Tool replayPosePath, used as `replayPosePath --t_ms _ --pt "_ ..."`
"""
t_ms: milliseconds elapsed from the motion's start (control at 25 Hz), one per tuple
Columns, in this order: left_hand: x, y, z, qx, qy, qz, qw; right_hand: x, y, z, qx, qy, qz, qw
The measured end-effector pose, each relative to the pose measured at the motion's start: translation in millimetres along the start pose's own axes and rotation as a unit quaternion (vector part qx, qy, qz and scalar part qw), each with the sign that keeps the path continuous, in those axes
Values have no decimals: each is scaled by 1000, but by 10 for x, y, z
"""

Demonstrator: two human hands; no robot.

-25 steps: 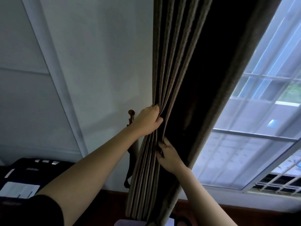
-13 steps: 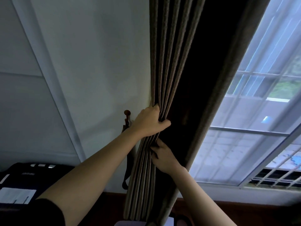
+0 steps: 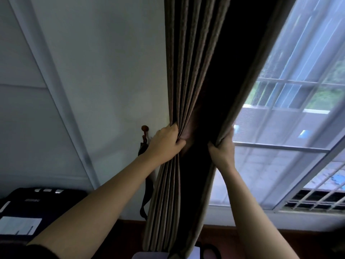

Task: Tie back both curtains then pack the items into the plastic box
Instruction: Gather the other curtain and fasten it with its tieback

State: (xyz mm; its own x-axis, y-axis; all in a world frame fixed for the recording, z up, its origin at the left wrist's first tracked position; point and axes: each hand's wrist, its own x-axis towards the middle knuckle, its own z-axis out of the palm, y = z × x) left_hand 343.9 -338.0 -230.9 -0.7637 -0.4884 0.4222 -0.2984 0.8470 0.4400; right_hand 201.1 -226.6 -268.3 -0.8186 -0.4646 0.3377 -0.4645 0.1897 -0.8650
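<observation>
On the curtain (image 3: 188, 71), both hands, gripping.

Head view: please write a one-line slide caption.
Left hand and right hand grip the curtain beside the window, near a hook.

Bare wall (image 3: 104, 71) gives open room left of the curtain (image 3: 186, 81), broken only by a knobbed hook (image 3: 144, 128) just beside the left hand (image 3: 164, 144) and the dark strap (image 3: 145, 199) hanging from it along the curtain's edge. On the right the window (image 3: 280, 156) closes in behind the right hand (image 3: 223, 148) (it grips the curtain's far edge). A black machine (image 3: 37, 204) sits low left, well apart.
</observation>
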Motion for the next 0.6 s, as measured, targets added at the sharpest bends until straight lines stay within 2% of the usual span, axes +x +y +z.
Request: replayPosePath --t_ms 120,280,400,600 --pt "26 3 -22 -13 -2 -4 1000 -37 76 199 -48 -154 -10 987" --pt "121 -51 -35 4 -10 -25 1000 -328 118 466 -65 -262 -82 959" --pt "166 -88 -37 -2 -22 -21 1000 -432 181 608 -56 -300 -126 944" --pt "182 -27 -67 0 -34 -17 999 -489 96 638 -19 -294 -180 938"
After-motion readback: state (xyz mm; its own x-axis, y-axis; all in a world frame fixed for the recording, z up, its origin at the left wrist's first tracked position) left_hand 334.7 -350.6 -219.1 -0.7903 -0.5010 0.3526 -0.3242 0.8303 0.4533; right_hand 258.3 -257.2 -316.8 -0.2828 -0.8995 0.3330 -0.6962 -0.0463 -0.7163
